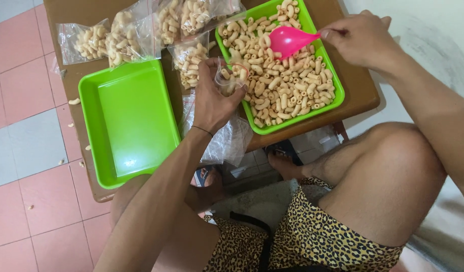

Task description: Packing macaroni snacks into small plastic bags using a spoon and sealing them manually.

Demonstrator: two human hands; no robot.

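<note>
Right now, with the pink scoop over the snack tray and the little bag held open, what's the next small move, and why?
Probably tip the pink scoop toward the small clear bag. The right hand holds the scoop above the full green tray, while the left hand pinches the bag open at the tray's edge, with only a few pieces inside.

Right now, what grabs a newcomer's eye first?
The green tray of macaroni-shaped snacks at upper right, where the right hand holds a pink scoop over it. Beside it, the left hand holds a small clear bag. An empty green tray lies left.
</note>
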